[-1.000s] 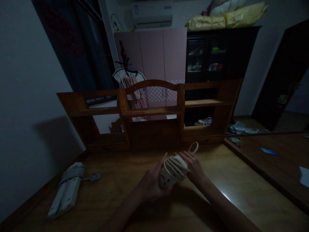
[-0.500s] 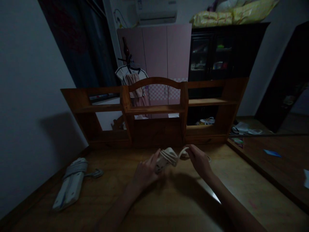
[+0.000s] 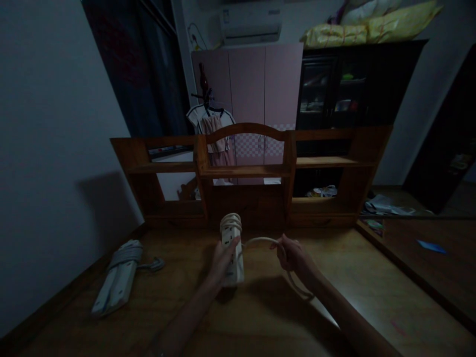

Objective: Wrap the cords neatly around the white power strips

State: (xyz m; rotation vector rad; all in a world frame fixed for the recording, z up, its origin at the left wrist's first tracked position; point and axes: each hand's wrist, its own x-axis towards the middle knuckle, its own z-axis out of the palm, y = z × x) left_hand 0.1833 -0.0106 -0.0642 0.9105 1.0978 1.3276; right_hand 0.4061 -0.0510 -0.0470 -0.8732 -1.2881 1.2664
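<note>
Power strip (image 3: 232,248) stands up on the desk (image 3: 260,317), held tight in the left hand (image 3: 223,259). Just right of that grip, the right hand (image 3: 292,254) pinches its cord (image 3: 260,240). Pulling hard could tip it over.

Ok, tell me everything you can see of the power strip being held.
The power strip is a cream, plastic-looking bar with sockets on its face, standing nearly upright over the wooden desk. Its cord is wound in several turns around the top end, then arcs away in a loose loop. The left hand grips the body; the right hand holds the loop.
</note>
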